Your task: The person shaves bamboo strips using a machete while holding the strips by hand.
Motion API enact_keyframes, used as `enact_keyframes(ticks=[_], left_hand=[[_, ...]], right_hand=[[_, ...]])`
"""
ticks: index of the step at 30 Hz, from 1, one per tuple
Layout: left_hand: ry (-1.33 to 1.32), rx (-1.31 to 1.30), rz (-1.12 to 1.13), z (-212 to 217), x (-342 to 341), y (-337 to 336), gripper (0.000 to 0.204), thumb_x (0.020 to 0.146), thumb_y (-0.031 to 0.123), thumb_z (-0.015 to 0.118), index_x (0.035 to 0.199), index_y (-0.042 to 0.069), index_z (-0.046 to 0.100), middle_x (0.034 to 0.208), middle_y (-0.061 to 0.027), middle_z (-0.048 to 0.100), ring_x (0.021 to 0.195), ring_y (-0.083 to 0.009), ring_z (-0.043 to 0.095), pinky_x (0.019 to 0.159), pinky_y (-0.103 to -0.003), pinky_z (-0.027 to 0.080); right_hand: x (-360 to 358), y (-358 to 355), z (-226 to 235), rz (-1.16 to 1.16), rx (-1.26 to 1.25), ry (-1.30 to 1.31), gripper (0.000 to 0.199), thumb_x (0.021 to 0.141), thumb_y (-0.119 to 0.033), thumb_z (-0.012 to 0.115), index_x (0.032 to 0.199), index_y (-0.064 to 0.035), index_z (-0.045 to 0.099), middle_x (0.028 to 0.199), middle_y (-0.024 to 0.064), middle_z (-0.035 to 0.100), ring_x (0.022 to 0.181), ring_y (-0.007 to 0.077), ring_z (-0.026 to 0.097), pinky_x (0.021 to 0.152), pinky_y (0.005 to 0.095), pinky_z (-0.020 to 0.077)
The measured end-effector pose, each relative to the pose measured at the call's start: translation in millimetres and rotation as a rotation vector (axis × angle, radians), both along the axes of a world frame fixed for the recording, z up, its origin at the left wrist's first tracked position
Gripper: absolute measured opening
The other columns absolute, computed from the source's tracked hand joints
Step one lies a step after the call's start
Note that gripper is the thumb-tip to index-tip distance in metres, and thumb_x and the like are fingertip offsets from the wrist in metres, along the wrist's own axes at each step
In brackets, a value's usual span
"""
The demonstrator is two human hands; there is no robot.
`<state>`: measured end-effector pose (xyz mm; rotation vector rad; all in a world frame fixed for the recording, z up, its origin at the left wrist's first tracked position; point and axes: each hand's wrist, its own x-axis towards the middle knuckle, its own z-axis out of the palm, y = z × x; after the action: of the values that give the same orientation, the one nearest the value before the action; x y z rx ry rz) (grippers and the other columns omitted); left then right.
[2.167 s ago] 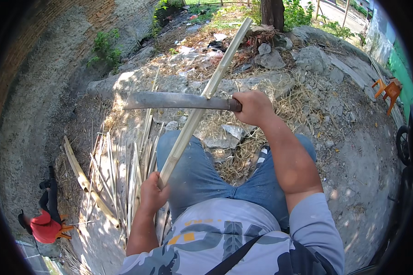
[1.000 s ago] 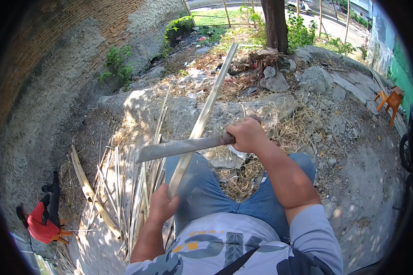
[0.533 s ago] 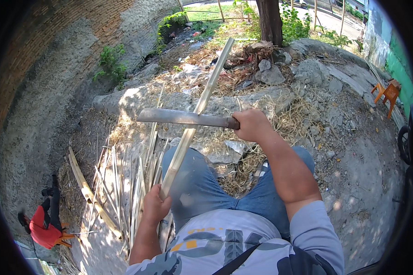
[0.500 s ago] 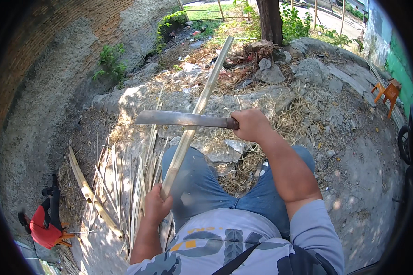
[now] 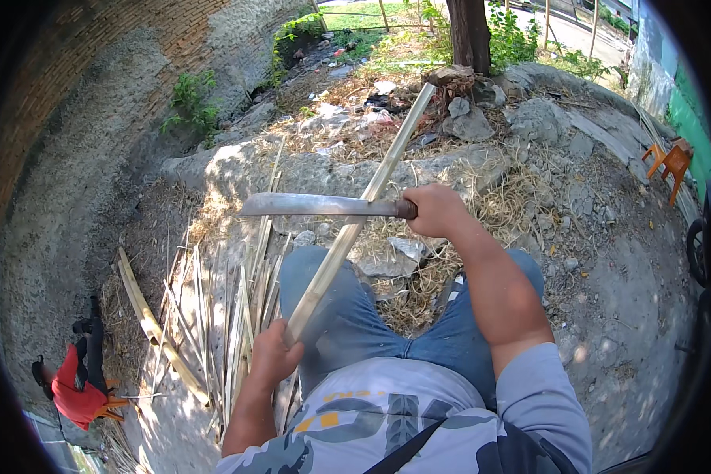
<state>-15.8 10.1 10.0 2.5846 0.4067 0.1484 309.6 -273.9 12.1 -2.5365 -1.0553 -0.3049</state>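
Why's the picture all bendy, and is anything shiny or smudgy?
Head view: the fisheye lens curves the brick wall and leaves a black rim; head view: the machete blade catches a pale shine; head view: a hazy patch dulls the left jeans leg, perhaps a lens smudge.

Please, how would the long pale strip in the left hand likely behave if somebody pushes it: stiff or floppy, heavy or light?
The pale strip is probably fairly stiff, as it runs straight well beyond the left hand. It looks narrow, so it is likely light for its length.
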Motion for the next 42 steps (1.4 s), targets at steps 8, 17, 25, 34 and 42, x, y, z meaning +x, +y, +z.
enact_keyframes(ticks=[8,17,25,34,42], left_hand=[[0.054,-0.048,0.063,-8.0,-7.0,1.9,0.042,0.079,0.02,0.072,0.113,-0.003,0.065,0.091,-0.0296,0.07,0.088,-0.0465,0.07,0.079,-0.05,0.056],[0.071,-0.043,0.081,-11.7,6.2,-13.6,0.036,0.079,0.021,0.073,0.106,-0.001,0.064,0.09,-0.0293,0.07,0.086,-0.0477,0.069,0.077,-0.051,0.055],[-0.011,-0.055,0.019,-2.8,9.4,-10.4,0.037,0.078,0.019,0.073,0.107,-0.002,0.065,0.084,-0.0277,0.07,0.08,-0.0468,0.07,0.073,-0.05,0.056],[0.017,-0.082,0.034,-3.4,5.0,-10.6,0.04,0.079,0.017,0.073,0.111,-0.004,0.066,0.087,-0.0277,0.071,0.082,-0.0454,0.071,0.074,-0.047,0.057],[0.067,-0.052,0.079,2.5,9.4,-19.2,0.042,0.081,0.02,0.072,0.114,-0.004,0.066,0.091,-0.0295,0.071,0.087,-0.0463,0.071,0.078,-0.049,0.056]], right_hand=[[-13.8,10.3,15.6,-0.011,-0.094,0.092,0.018,0.076,-0.021,0.071,0.093,-0.0142,0.071,0.09,0.0104,0.074,0.089,0.0334,0.073,0.08,0.049,0.0571],[-40.7,32.2,12.9,0.234,-0.16,0.022,0.018,0.073,-0.022,0.072,0.089,-0.0148,0.068,0.08,0.0089,0.072,0.081,0.0315,0.072,0.08,0.0475,0.0546],[-9.1,-3.2,16.8,0.064,-0.085,-0.009,0.017,0.075,-0.021,0.073,0.09,-0.0145,0.069,0.085,0.0102,0.072,0.086,0.0328,0.072,0.082,0.0472,0.0548],[-7.2,0.3,21.7,-0.08,-0.1,0.127,0.018,0.077,-0.024,0.071,0.093,-0.0164,0.07,0.089,0.0096,0.075,0.09,0.0326,0.073,0.081,0.0494,0.0565],[-34.4,24.0,10.3,0.226,-0.034,-0.049,0.019,0.07,-0.022,0.074,0.085,-0.0152,0.067,0.078,0.0087,0.071,0.076,0.0328,0.07,0.076,0.045,0.0539]])
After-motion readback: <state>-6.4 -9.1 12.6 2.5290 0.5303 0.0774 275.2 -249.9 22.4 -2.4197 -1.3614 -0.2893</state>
